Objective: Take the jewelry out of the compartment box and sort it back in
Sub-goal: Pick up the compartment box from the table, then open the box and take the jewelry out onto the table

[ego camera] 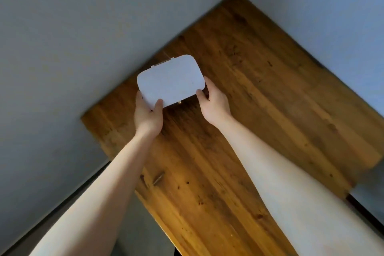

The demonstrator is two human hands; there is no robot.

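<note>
A white box (170,80), lid shut, is held over the far part of the wooden table (259,93). It is gripped at its near corners by the left hand (148,114) and right hand (215,103). It may be lifted; the picture is blurry.

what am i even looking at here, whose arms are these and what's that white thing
There is only one picture, taken by a wide-angle camera worn on a person's head, looking forward and down. That is why two bare forearms reach in from the bottom: they belong to the wearer. No machine is involved.

The left hand and the right hand each grip a near corner of a white box with rounded corners. Its lid is closed, so nothing inside can be seen. A small hinge or clasp shows on its far edge.

Below it is a wooden table set into the corner of pale walls. Whether the box rests on the wood or is lifted slightly cannot be told.
</note>
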